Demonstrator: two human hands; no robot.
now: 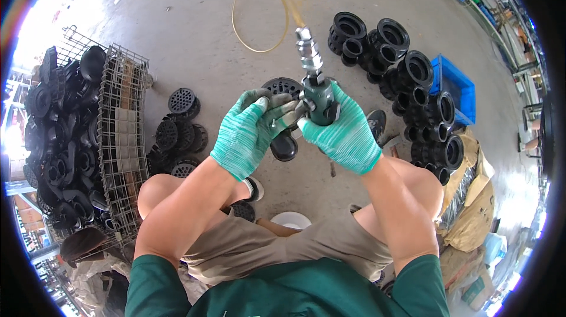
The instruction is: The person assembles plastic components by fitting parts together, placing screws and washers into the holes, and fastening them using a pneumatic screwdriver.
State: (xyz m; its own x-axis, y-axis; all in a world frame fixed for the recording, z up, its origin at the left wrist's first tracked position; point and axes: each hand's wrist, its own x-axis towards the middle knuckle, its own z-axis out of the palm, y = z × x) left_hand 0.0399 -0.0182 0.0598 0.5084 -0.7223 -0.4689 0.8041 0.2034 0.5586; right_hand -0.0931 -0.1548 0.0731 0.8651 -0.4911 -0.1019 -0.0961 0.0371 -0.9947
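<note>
The right hand (346, 134) has fingers wrapped round the air tool (319, 100), likely heavy, rigid, best held by its body; the left hand (244, 131) curls, contents unclear.

On the left, a wire cage (137, 118) holds a heap of black molded parts (56, 140) on the grey floor (188, 28). Rows of black ringed fittings (405, 74) stand on the right just beside a blue crate (467, 96), with crumpled brown wrapping (474, 223) nearby. A white round container (292, 220) sits low in the middle, partly hidden, and cluttered shelving (508, 37) lines the right edge.
</note>
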